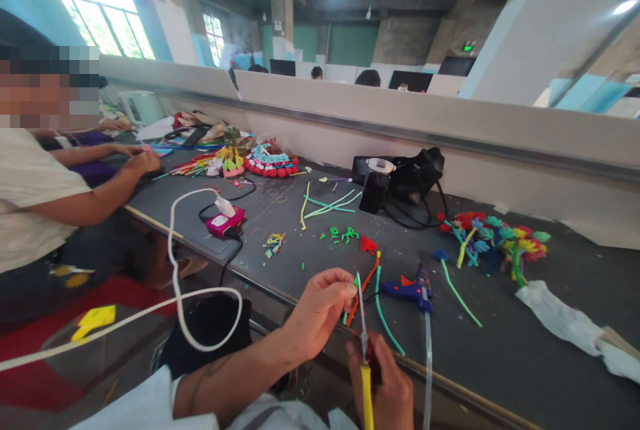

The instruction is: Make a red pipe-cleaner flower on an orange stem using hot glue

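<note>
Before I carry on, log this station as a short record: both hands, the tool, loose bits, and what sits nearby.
left hand: pinching a small green piece
right hand: holding yellow-handled scissors
blades: tips pointing up beside the green piece; whether they touch it is unclear
loose bits: green scraps and red scraps on the table
beyond right hand: blue glue gun
right side: colorful flowers
back: black bag near the partition
left side: co-worker, seated
</note>
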`<state>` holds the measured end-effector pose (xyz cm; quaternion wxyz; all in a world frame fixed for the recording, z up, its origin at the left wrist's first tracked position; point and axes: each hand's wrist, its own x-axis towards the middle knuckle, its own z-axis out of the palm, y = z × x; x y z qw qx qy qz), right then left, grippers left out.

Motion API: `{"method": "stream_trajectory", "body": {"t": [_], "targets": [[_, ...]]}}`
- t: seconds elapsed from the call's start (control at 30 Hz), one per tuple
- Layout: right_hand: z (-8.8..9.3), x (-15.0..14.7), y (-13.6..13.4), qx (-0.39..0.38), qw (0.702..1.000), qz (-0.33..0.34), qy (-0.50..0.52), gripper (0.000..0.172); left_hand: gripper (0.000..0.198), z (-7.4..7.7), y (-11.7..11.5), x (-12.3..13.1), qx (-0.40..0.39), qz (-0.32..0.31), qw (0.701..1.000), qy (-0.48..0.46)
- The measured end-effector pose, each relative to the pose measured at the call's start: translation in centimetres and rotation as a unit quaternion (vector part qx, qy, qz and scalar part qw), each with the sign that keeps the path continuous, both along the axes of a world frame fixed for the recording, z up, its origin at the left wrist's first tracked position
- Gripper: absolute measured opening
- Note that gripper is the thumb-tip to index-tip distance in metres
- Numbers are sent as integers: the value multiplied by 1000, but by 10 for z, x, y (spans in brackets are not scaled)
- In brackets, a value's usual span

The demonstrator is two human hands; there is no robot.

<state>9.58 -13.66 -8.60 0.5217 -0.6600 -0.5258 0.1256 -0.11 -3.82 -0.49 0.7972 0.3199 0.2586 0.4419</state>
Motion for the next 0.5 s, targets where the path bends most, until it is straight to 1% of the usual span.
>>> {"method": "stream_trajectory", "body": {"t": [0.2, 0.27, 0.3, 0.33, 0.37, 0.4, 0.43, 0.47, 0.5], "targets": [[-2, 1, 0, -33, 999, 4, 27, 35, 6, -4, 2, 0, 21, -1, 1000, 17], [-3, 3, -1, -43, 998, -8, 40, 37, 7, -8, 8, -1, 56, 15, 996, 67], [-4, 4, -3, -47, 998, -14, 47, 38, 8, -11, 13, -2, 84, 26, 990, 110], [-4, 5, -4, -52, 997, -20, 55, 40, 10, -14, 20, -2, 121, 39, 978, 167], [-4, 5, -6, -57, 996, -24, 63, 42, 12, -18, 27, -2, 155, 49, 959, 234], [-4, 5, -8, -64, 995, -29, 72, 44, 14, -22, 36, -2, 202, 59, 927, 310], [-4, 4, -10, -71, 994, -33, 80, 46, 16, -26, 45, -2, 255, 69, 882, 391], [-4, 4, -13, -78, 992, -40, 89, 48, 15, -31, 55, -2, 273, 76, 864, 417], [-5, 3, -15, -84, 991, -49, 96, 50, 13, -35, 65, -1, 287, 79, 852, 431]]}}
